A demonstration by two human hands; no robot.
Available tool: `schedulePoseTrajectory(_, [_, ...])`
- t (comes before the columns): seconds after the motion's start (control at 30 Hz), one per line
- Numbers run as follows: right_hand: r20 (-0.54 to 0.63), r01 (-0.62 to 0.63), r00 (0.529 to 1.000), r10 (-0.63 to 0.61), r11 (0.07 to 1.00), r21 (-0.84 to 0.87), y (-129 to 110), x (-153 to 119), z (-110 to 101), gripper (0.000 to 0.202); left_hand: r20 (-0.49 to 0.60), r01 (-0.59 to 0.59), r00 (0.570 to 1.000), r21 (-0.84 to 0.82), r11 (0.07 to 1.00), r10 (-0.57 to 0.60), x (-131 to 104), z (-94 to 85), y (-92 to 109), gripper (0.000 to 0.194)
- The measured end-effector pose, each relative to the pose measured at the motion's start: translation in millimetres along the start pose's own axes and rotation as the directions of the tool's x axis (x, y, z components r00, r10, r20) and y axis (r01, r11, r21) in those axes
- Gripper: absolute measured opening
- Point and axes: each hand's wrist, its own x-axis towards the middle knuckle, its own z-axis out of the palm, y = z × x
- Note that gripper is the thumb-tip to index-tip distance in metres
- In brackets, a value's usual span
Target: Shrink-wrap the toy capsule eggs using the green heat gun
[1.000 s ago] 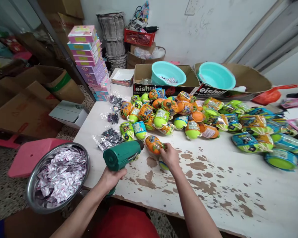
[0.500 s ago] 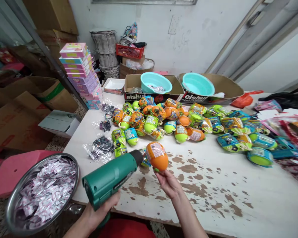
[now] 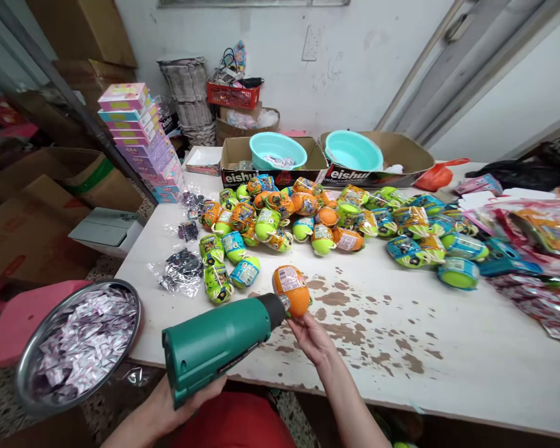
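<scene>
Orange egg (image 3: 292, 291), a pale printed label on its upper side, is held up over the near part of the table (image 3: 494, 348), left of its middle. Closest to the near edge, the left hand (image 3: 191, 399) is closed around the grip of a green heat gun (image 3: 219, 342), its nozzle pointed at the egg's lower side; whether they touch, or air is blowing, I cannot tell. The right hand (image 3: 312, 339) is part open, fingertips supporting the egg from below. For even heating I would roll the egg slowly on those fingertips, leave a slight gap at the nozzle and tuck the fingers low, out of the stream. Swinging the gun toward the left edge could scorch the lime eggs (image 3: 218, 283) or clear bags (image 3: 184, 270). Beyond, a heap of eggs (image 3: 267, 224) lies before cardboard boxes (image 3: 378, 178) along the far edge.
</scene>
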Motion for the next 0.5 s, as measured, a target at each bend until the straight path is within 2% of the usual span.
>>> schedulePoseTrajectory(0.2, [0.088, -0.042, 0.995, 0.046, 0.998, -0.055, -8.6, -7.8, -19.5, 0.012, -0.054, 0.022, 0.998, 0.047, 0.999, -0.02, -9.5, 5.0, 8.7, 0.023])
schedulePoseTrajectory(0.33, [0.09, 0.042, 0.996, -0.022, 0.973, -0.227, -11.1, -13.8, -30.1, 0.024, 0.002, 0.053, 0.999, -0.049, 0.997, -0.053, -12.0, 13.4, 23.0, 0.019])
schedulePoseTrajectory(0.43, [0.156, 0.01, 0.986, 0.061, 0.91, -0.415, -11.7, -18.4, -43.3, 0.033, -0.015, 0.031, 0.999, -0.127, 0.991, -0.033, -5.1, 13.6, 25.4, 0.014])
schedulePoseTrajectory(0.5, [0.153, -0.011, 0.985, 0.079, 0.915, -0.403, -11.0, -18.3, -51.9, 0.036, -0.051, 0.033, 0.998, -0.161, 0.986, -0.041, 0.0, 11.4, 19.6, 0.012])
